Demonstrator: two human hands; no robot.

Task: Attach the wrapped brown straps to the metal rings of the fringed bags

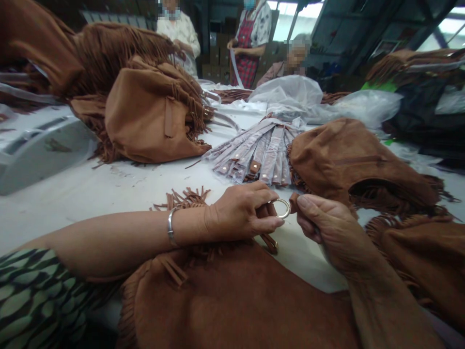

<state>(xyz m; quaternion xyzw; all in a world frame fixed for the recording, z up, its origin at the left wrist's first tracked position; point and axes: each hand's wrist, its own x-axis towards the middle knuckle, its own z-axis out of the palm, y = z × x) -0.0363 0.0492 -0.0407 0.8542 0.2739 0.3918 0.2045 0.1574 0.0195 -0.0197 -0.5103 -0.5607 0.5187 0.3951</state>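
The left hand [247, 211] grips a metal ring [288, 209] between the thumb and fingers. The right hand [327, 218] is closed, pinching a short brown strap [293, 202] between thumb and fingers. The strap is positioned at the right edge of the ring; whether it passes through the ring cannot be determined. Both hands are located above the tabletop [109, 194], at the far edge of a brown bag [232, 300] with fringe, which lies nearest the wearer. Beyond the hands, a fan of plastic-wrapped straps [261, 150] lies between a left-side bag [145, 118] and a right-side bag [337, 150]. A bracelet [170, 227] encircles the left wrist. Three co-workers are positioned at the rear.
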